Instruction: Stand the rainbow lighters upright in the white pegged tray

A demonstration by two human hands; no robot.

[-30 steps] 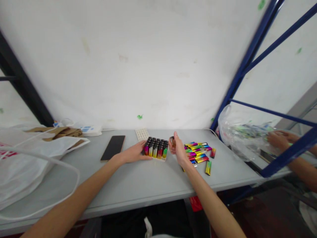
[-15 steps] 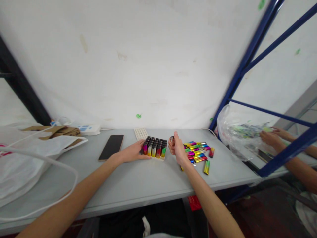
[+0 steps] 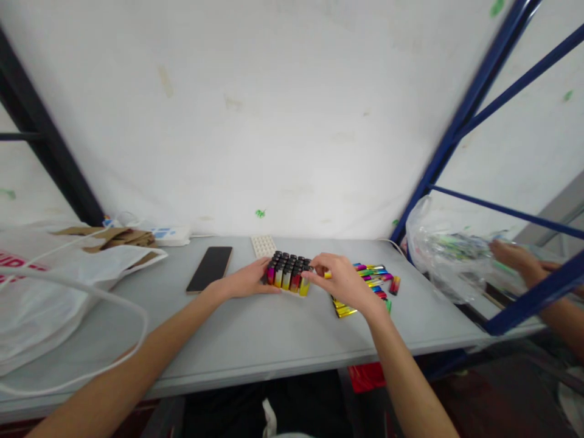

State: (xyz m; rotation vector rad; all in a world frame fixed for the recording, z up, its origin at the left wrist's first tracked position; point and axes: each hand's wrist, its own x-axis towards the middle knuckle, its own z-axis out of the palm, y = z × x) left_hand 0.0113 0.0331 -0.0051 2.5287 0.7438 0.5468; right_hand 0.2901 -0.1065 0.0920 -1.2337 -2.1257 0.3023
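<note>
A block of rainbow lighters with black tops stands upright in a tray on the grey table. My left hand lies against the block's left front side, fingers stretched out. My right hand reaches over the block's right front corner, its fingertips pinched on a lighter there. A heap of loose rainbow lighters lies just right of my right hand, partly hidden by it.
A black phone and a white perforated tray lie behind the block. White plastic bags and brown paper fill the left. At right, a blue frame, a clear bag and another person's hand.
My right hand, which held a lighter upright beside the block, has dropped and moved left onto the block's right front corner. My left hand stays in place.
</note>
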